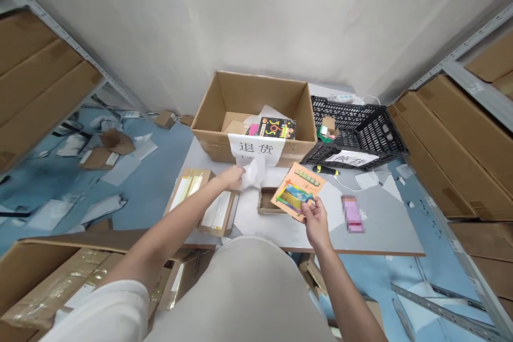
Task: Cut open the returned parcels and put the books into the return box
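Observation:
Over the table my left hand (pixel 233 177) pinches a crumpled piece of white paper (pixel 253 172) in front of the large carton. An orange picture book (pixel 298 189) with a landscape on its cover is gripped by its lower right edge in my right hand (pixel 316 219), tilted. Partly behind the book, a small open cardboard box (pixel 267 200) lies on the table. Sealed parcels with white labels (pixel 218 211) lie beside my left forearm.
A large open carton (pixel 256 93) with a white sign holds books, including a black one (pixel 276 128). Right of it stands a black plastic crate (pixel 360 123) with a small box inside. A yellow-black tool (pixel 326 170) and a pink pixelated item (pixel 352 215) rest on the table (pixel 385 224).

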The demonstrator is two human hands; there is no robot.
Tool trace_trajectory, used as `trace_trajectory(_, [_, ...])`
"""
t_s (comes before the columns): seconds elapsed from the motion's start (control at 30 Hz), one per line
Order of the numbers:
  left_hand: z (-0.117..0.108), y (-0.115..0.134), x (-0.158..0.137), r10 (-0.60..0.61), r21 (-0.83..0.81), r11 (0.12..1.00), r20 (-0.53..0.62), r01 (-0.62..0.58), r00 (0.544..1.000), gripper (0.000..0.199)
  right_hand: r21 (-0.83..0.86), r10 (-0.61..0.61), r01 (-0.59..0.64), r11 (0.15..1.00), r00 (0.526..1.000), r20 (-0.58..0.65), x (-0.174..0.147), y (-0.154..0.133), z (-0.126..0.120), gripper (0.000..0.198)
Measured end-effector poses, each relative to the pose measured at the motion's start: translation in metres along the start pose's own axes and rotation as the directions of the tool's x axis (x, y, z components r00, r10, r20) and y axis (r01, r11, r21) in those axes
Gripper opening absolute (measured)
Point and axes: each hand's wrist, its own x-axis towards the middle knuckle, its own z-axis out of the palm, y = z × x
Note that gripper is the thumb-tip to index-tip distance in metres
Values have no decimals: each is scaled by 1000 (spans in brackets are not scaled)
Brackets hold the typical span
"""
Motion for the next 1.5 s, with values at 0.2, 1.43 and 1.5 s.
trace_trajectory(0.2, [36,45,-67,-16,-610,789,-140,-73,990,75,66,9,-19,998,989,145,5,7,23,40])
trace_trajectory(1.43, [117,145,-148,-241,-1000,1,25,26,970,43,-267,72,5,964,958,277,27,-63,-26,34])
trace_trajectory(1.5, [119,146,-147,-272,-1000,-10,16,14,962,45,-264,70,4,964,960,271,27,-62,-27,34])
